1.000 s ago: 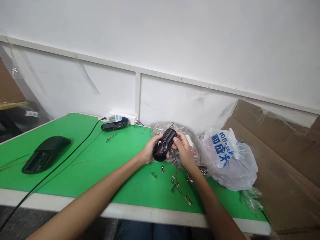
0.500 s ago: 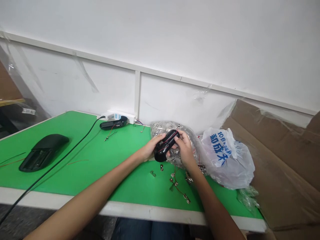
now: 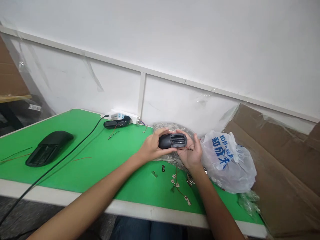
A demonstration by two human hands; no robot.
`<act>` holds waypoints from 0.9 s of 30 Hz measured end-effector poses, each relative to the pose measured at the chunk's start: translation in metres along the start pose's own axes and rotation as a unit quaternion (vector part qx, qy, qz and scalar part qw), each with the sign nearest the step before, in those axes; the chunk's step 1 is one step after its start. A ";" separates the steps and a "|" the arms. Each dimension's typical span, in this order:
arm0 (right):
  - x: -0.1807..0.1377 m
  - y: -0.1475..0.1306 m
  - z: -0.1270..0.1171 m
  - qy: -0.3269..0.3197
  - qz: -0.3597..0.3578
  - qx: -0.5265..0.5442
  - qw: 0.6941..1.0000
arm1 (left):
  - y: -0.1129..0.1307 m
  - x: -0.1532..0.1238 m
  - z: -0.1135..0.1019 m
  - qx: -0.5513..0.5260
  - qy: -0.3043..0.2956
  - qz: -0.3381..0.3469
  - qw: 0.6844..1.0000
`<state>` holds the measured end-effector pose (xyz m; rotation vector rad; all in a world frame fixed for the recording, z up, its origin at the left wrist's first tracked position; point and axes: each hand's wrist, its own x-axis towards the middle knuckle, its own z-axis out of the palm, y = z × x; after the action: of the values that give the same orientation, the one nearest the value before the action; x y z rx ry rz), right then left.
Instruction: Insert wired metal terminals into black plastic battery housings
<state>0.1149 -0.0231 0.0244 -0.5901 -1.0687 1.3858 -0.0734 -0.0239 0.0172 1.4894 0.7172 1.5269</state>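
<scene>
We see one view, from a camera on our head, looking forward and down across the green table (image 3: 105, 173) toward the far white wall (image 3: 175, 40), our forearms close below.

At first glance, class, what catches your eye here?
Above the green table, the left hand and right hand hold a black ribbed plastic housing. To their right slumps a white plastic bag with blue print; a similar black housing lies at the far left.

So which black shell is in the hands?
The slotted black shell, held by both hands above the mat. The other two lie far left and by the power strip.
</scene>
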 end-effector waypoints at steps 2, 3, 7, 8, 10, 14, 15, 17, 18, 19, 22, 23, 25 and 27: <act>-0.001 0.000 -0.001 0.000 0.000 0.000 1.000 | 0.000 0.002 -0.001 -0.013 0.003 -0.019 1.000; -0.001 0.000 -0.002 -0.003 0.000 -0.002 1.000 | 0.000 0.002 -0.002 -0.011 0.002 -0.023 1.000; 0.000 0.000 -0.005 -0.019 -0.010 -0.022 1.000 | 0.001 0.005 -0.003 0.026 -0.006 -0.005 1.000; 0.000 0.000 -0.005 -0.021 -0.014 -0.024 0.999 | 0.002 0.005 -0.003 0.039 -0.007 0.007 0.999; 0.000 0.001 -0.004 -0.020 -0.017 -0.017 1.000 | 0.001 0.005 -0.002 0.075 -0.015 0.038 0.996; 0.000 0.001 -0.004 -0.028 -0.019 0.002 0.999 | -0.003 0.008 -0.001 0.148 -0.040 0.092 0.984; -0.001 0.001 -0.005 -0.032 -0.022 -0.005 0.999 | -0.004 0.009 -0.002 0.158 -0.043 0.101 0.981; 0.000 0.000 -0.007 -0.036 -0.031 -0.043 0.998 | -0.005 0.012 -0.005 0.176 -0.048 0.118 0.976; 0.001 0.000 -0.009 -0.033 -0.037 -0.073 0.996 | -0.005 0.014 -0.008 0.189 -0.057 0.128 0.972; 0.002 0.001 -0.011 -0.025 -0.045 -0.110 0.993 | -0.005 0.016 -0.010 0.204 -0.067 0.136 0.967; 0.007 0.004 -0.016 0.005 -0.071 -0.194 0.979 | -0.007 0.021 -0.015 0.257 -0.082 0.156 0.950; 0.008 0.005 -0.017 0.011 -0.067 -0.194 0.979 | -0.009 0.022 -0.016 0.274 -0.068 0.165 0.945; 0.011 0.007 -0.019 0.031 -0.050 -0.158 0.986 | -0.015 0.023 -0.016 0.308 0.000 0.189 0.932; 0.013 0.009 -0.021 0.051 -0.030 -0.113 0.992 | -0.021 0.023 -0.014 0.345 0.083 0.206 0.912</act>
<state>0.1268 -0.0044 0.0111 -0.7791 -1.1601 1.1775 -0.0814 0.0082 0.0083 2.1549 1.1865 1.8329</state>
